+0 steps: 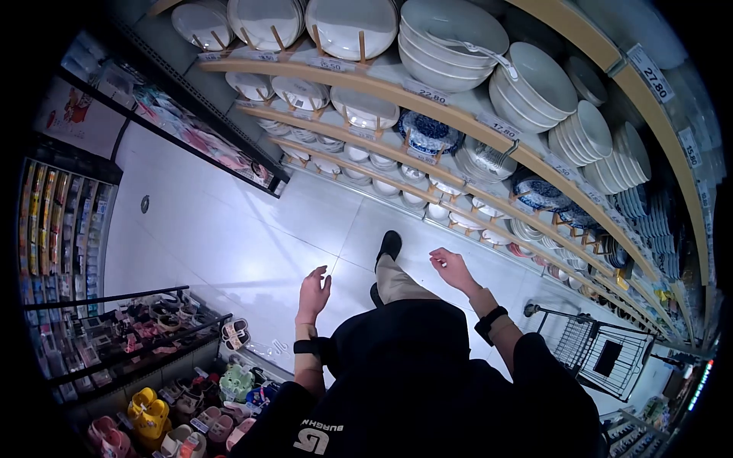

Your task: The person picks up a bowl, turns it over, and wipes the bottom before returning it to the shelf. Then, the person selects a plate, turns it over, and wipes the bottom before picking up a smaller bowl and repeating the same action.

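Observation:
My left hand (314, 292) hangs in the air over the white tiled floor, fingers loosely spread, holding nothing. My right hand (451, 266) is raised a little nearer the crockery shelves, fingers curled but apart, also holding nothing. Both wrists wear black bands. Below the hands I see my dark top, beige trousers and a black shoe (389, 246) stepping forward. Neither hand touches a shelf or any goods.
Curved wooden shelves (458, 118) of white and patterned plates and bowls run along the right. A black shopping trolley (603, 355) stands at my right. A low rack of slippers and small goods (156, 359) sits at the left, with more packed shelving (61, 229) beyond.

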Action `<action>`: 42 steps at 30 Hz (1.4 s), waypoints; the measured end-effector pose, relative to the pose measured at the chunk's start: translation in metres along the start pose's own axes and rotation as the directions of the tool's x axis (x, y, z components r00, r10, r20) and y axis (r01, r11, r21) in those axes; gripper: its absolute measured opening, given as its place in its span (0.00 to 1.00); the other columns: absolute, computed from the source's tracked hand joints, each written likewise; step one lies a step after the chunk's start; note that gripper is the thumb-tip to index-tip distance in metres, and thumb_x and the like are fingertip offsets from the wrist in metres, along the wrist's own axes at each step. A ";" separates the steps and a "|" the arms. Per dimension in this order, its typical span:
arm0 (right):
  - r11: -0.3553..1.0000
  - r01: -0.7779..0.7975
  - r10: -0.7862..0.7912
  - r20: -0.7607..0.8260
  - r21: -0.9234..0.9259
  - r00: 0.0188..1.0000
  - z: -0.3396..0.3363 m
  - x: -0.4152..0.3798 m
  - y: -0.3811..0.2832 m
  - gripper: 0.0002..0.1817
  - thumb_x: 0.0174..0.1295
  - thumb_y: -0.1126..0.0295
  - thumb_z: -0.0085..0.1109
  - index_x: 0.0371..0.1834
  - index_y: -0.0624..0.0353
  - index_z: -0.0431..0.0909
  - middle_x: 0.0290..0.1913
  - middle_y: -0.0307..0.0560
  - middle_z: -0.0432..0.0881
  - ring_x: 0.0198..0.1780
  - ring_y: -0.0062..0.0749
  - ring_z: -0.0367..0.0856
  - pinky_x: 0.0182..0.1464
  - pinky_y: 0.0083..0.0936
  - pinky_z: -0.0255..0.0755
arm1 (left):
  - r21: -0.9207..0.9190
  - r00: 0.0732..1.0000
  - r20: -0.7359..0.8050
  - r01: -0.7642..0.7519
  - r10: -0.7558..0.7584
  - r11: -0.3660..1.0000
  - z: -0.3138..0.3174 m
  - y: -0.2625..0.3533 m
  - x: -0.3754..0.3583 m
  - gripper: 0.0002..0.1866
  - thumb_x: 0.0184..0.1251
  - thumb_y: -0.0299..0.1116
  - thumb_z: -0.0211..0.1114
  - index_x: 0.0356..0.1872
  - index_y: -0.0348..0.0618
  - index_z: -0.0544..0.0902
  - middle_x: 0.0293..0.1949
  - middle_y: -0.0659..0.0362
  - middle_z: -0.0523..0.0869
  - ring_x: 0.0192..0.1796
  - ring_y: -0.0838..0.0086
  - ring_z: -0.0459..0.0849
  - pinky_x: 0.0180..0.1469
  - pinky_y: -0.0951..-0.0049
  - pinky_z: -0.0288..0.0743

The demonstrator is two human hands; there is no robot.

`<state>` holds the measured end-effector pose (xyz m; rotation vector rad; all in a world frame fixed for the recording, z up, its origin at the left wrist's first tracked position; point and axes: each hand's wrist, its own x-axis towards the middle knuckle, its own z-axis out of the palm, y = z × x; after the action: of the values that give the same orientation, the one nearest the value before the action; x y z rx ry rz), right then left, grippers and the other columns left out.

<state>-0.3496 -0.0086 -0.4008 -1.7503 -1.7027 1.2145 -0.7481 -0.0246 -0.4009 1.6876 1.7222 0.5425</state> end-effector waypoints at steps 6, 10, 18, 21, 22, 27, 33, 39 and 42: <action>0.996 0.090 -0.090 -0.013 -0.013 0.996 -0.018 0.096 -0.036 0.11 0.68 0.71 0.57 0.50 0.63 0.80 0.41 0.55 0.88 0.41 0.44 0.88 0.47 0.34 0.81 | 0.067 0.994 0.093 -0.058 0.052 0.996 -0.014 -0.002 0.092 0.16 0.68 0.30 0.63 0.55 0.36 0.81 0.49 0.43 0.87 0.45 0.52 0.88 0.50 0.59 0.81; 0.994 0.101 -0.103 -0.043 -0.052 0.994 -0.034 0.125 -0.041 0.11 0.67 0.72 0.56 0.50 0.63 0.79 0.41 0.56 0.88 0.43 0.49 0.88 0.47 0.37 0.81 | 0.051 0.975 0.051 -0.221 0.218 0.974 -0.019 0.031 0.170 0.16 0.69 0.30 0.63 0.54 0.36 0.80 0.47 0.43 0.87 0.44 0.52 0.87 0.48 0.57 0.81; 0.996 0.076 -0.081 -0.129 -0.038 0.988 -0.054 0.117 -0.044 0.13 0.65 0.73 0.56 0.52 0.62 0.78 0.40 0.56 0.88 0.41 0.50 0.87 0.46 0.37 0.80 | -0.032 0.917 0.109 -0.382 0.383 0.924 -0.007 0.104 0.251 0.14 0.69 0.29 0.63 0.53 0.34 0.82 0.49 0.45 0.87 0.45 0.55 0.89 0.50 0.61 0.81; 0.999 0.042 -0.047 -0.192 -0.032 0.980 -0.055 0.105 -0.037 0.13 0.65 0.73 0.55 0.52 0.63 0.78 0.39 0.57 0.88 0.40 0.49 0.87 0.45 0.38 0.80 | -0.024 0.880 0.216 -0.428 0.423 0.903 -0.003 0.102 0.260 0.16 0.68 0.31 0.63 0.55 0.37 0.80 0.49 0.44 0.87 0.46 0.51 0.87 0.50 0.57 0.80; 0.999 0.031 -0.037 -0.206 -0.029 0.978 -0.053 0.102 -0.033 0.13 0.65 0.73 0.55 0.52 0.63 0.78 0.38 0.56 0.88 0.40 0.49 0.87 0.44 0.38 0.80 | -0.015 0.870 0.244 -0.439 0.429 0.898 -0.005 0.101 0.262 0.16 0.68 0.31 0.63 0.55 0.37 0.80 0.49 0.44 0.87 0.46 0.51 0.87 0.50 0.57 0.80; 0.996 -0.084 0.090 -0.288 0.034 0.953 -0.034 0.087 -0.029 0.13 0.64 0.74 0.56 0.51 0.62 0.79 0.36 0.54 0.88 0.37 0.42 0.88 0.44 0.34 0.80 | -0.005 0.860 0.283 -0.442 0.425 0.897 -0.020 0.088 0.265 0.16 0.68 0.30 0.63 0.55 0.36 0.81 0.49 0.44 0.87 0.46 0.52 0.87 0.50 0.58 0.80; 0.997 -0.068 0.076 -0.240 0.041 0.968 0.010 0.095 -0.058 0.13 0.65 0.73 0.56 0.52 0.62 0.79 0.38 0.55 0.88 0.41 0.46 0.88 0.48 0.33 0.80 | 0.014 0.885 0.275 -0.394 0.375 0.919 -0.063 0.045 0.257 0.16 0.68 0.29 0.63 0.55 0.35 0.82 0.48 0.44 0.87 0.45 0.55 0.88 0.50 0.60 0.80; 0.994 -0.043 0.064 -0.213 0.099 0.975 0.050 0.114 -0.105 0.13 0.65 0.74 0.55 0.52 0.63 0.78 0.37 0.57 0.87 0.38 0.49 0.87 0.45 0.36 0.79 | 0.047 0.889 0.303 -0.373 0.343 0.927 -0.096 -0.004 0.251 0.16 0.68 0.29 0.63 0.55 0.35 0.82 0.48 0.44 0.88 0.44 0.56 0.89 0.50 0.61 0.80; 0.993 -0.022 0.050 -0.240 0.117 0.969 0.075 0.117 -0.111 0.14 0.65 0.74 0.55 0.53 0.63 0.78 0.36 0.57 0.87 0.39 0.49 0.87 0.46 0.35 0.79 | 0.048 0.882 0.310 -0.386 0.354 0.921 -0.105 -0.017 0.254 0.16 0.68 0.30 0.63 0.55 0.37 0.81 0.48 0.44 0.87 0.45 0.54 0.88 0.50 0.59 0.81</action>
<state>-0.4893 0.1003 -0.3881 -1.7862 -1.4392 1.0410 -0.8215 0.2400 -0.3818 2.0771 1.2385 0.3419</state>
